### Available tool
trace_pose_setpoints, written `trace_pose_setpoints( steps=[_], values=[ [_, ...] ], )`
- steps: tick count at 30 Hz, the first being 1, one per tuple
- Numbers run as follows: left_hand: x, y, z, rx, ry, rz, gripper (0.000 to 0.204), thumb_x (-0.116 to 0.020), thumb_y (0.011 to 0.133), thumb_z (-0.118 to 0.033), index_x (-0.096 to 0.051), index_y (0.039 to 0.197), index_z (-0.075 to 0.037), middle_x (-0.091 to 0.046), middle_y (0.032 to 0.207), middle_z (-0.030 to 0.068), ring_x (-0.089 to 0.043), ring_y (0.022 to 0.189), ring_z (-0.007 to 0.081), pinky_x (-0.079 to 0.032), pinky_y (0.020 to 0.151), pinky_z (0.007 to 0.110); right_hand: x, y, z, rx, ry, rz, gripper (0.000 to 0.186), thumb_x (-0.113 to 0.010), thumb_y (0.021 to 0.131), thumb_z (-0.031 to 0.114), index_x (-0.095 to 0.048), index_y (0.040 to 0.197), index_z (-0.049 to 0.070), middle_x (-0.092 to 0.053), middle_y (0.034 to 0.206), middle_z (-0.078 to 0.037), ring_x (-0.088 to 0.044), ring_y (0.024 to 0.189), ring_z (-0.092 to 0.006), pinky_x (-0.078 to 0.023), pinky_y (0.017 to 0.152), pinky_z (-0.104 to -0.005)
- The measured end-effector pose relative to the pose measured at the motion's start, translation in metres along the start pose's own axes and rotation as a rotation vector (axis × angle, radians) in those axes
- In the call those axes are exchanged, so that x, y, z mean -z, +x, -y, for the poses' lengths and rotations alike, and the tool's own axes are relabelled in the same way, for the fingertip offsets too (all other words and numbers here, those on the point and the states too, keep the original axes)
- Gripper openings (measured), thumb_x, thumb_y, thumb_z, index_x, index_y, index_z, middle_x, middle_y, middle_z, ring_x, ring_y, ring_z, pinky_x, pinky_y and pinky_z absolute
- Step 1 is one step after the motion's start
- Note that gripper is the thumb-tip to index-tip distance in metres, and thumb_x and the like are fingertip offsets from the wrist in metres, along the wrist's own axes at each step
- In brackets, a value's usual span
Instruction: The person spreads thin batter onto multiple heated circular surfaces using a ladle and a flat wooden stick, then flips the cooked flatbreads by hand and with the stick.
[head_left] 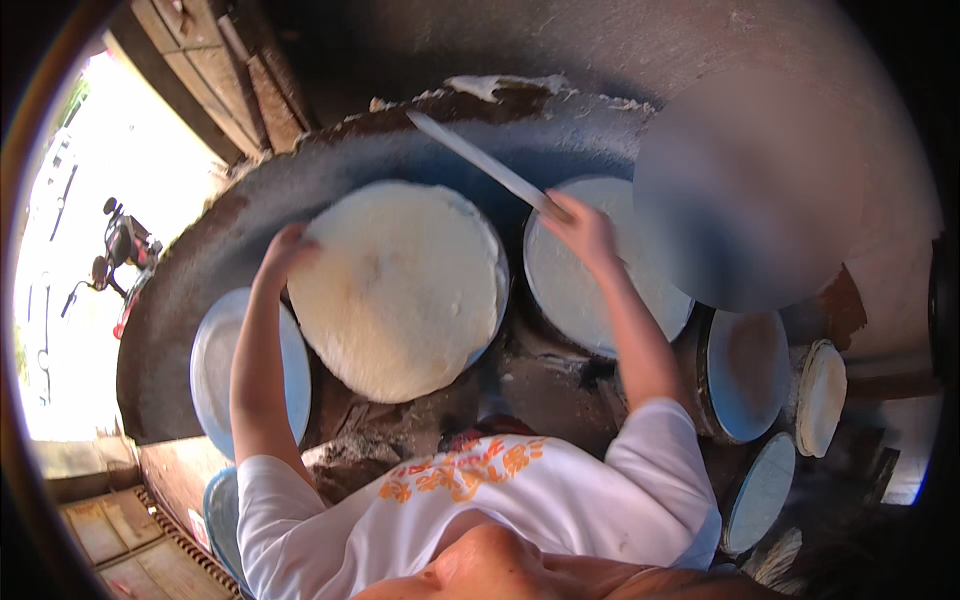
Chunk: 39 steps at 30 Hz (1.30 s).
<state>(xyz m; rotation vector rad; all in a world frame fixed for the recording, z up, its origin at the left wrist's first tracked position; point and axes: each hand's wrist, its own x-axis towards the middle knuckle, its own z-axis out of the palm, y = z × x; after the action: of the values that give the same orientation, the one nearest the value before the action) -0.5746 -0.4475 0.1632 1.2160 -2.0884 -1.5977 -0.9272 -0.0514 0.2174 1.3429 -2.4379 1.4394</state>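
In front of me a large round pale flatbread (395,290) covers most of a round plate; a blue-grey strip of the plate's rim (490,340) shows at its right. My left hand (292,248) is at the flatbread's upper left edge, fingers closed on it and slightly blurred. My right hand (585,232) grips one end of a long flat pale stick (480,160), which points up and left. Below that hand lies a second round plate (575,285) with a whitish layer over its surface.
A curved dark counter (200,240) carries the plates. At lower left stands another round plate (245,370). To the right are a blue-rimmed plate (745,375), a stack of pale rounds (822,398) and a lower disc (760,495). A blurred grey circle hides the upper right. Outside, a motorbike (125,250) shows.
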Motion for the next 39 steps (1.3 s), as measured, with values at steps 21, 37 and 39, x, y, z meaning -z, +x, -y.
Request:
trace_pose_setpoints(
  steps=[21, 37, 39],
  values=[
    [-0.126, -0.193, -0.042, -0.946, 0.694, -0.164, 0.028, -0.068, 0.07, -0.011, -0.069, 0.098, -0.009, -0.058, 0.085, 0.01, -0.054, 0.082, 0.0284, -0.044, 0.075, 0.04, 0.147, -0.237, -0.02, 0.202, -0.458, 0.101, 0.035, -0.078, 0.067, 0.018, -0.069, 0.101, 0.02, -0.057, 0.07, -0.002, -0.058, 0.056, -0.0224, -0.048, 0.051, -0.0337],
    [-0.219, -0.248, -0.002, -0.708, 0.658, -0.479, 0.02, -0.069, 0.065, -0.009, -0.07, 0.084, -0.013, -0.059, 0.087, 0.0036, -0.053, 0.086, 0.0271, -0.045, 0.076, 0.038, 0.161, -0.358, 0.029, -0.045, -0.284, 0.188, 0.036, -0.078, 0.066, 0.01, -0.069, 0.101, 0.013, -0.064, 0.078, -0.006, -0.063, 0.068, -0.0243, -0.052, 0.063, -0.0329],
    [-0.21, -0.247, -0.026, -0.701, 0.627, -0.498, 0.017, -0.072, 0.063, -0.007, -0.072, 0.08, -0.012, -0.061, 0.083, 0.0027, -0.053, 0.085, 0.0263, -0.046, 0.075, 0.037, 0.172, -0.366, 0.012, -0.174, -0.061, 0.039, 0.035, -0.077, 0.068, 0.005, -0.068, 0.102, 0.005, -0.068, 0.091, -0.011, -0.066, 0.078, -0.0249, -0.053, 0.071, -0.031]
  ],
)
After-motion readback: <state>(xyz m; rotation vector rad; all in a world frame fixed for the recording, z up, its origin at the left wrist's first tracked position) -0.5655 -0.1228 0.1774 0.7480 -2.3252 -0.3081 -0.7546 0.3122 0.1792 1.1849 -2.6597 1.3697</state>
